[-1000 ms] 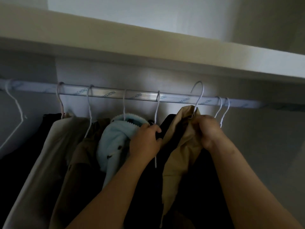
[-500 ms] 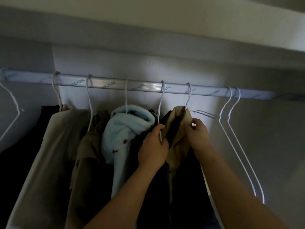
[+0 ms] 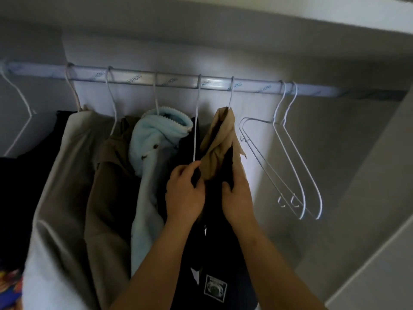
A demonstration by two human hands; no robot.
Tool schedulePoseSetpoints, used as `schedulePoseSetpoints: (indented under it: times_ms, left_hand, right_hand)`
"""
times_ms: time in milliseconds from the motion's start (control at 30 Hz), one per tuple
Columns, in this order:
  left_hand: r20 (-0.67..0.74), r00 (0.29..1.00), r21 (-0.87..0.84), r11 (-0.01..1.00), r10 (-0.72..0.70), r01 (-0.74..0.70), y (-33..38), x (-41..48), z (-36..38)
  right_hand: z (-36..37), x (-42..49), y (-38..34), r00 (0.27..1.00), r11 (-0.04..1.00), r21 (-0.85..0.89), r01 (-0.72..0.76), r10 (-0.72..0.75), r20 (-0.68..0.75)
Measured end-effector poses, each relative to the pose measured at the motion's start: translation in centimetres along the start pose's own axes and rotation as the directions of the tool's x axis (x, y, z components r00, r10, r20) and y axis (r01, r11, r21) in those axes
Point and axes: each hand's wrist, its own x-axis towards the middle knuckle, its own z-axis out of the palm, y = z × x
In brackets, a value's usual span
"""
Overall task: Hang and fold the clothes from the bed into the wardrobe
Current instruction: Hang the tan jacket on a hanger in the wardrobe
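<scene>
**Wardrobe rail (image 3: 178, 82), contents listed from left end to right end**

1. Wire hanger (image 3: 20, 121): white, empty, hooked at the left end. A black garment (image 3: 22, 175) is seen below it.
2. Cream garment (image 3: 62, 175): hung, long, falling out of view.
3. Brown garment (image 3: 107, 198): hung just beside the cream one and touching it.
4. Pale blue fleece (image 3: 152, 139): hung, with its collar bunched over the hanger.
5. Dark garment (image 3: 214, 276): hung behind the forearms. A small square patch is shown low down.
6. Tan garment (image 3: 220, 148): the item being worked.
   - Position: it is hooked on its own hanger near the middle of the rail, and is bunched and twisted below the hook.
   - Left hand (image 3: 184, 195): the grip is closed, with thumb and forefinger pinched on the lower edge of the tan cloth.
   - Right hand (image 3: 237, 198): the grip is closed, with fingers curled round the fold just beside, where dark cloth shows. Whether that dark cloth belongs to this garment cannot be told.
   - Handling: it is judged light, soft and limp. No shape will be kept unaided, and the cloth may be slid off the thin wire.
   - Hold: it is best taken at the shoulders, close under the hook. It should be drawn down evenly so that the hanger is not tipped.
7. Spare hangers (image 3: 290, 157): two, white wire, empty. They are hung together toward the right end, apart from the tan garment.
</scene>
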Motion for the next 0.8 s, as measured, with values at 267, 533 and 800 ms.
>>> schedulePoseSetpoints:
  times_ms: [267, 533, 800]
  left_hand:
    - [0.062, 0.988, -0.024, 0.989, -0.141, 0.143, -0.5, -11.7, -0.9]
    - [0.234, 0.85, -0.032, 0.87, -0.472, 0.492, -2.7, -24.7, -2.4]
    - [0.517, 0.666, 0.003, 0.778, -0.539, 0.628, -2.0, -32.9, -4.2]
  right_hand:
    - [-3.4, -11.8, 2.8, 0.953, 0.958, 0.13, -0.257, 0.228, 0.202]
    - [-3.9, -23.5, 6.6, 0.815, 0.819, 0.12, -0.561, 0.521, 0.253]
    - [-7.2, -34.0, 5.6, 0.736, 0.743, 0.059, -0.666, 0.643, 0.21]
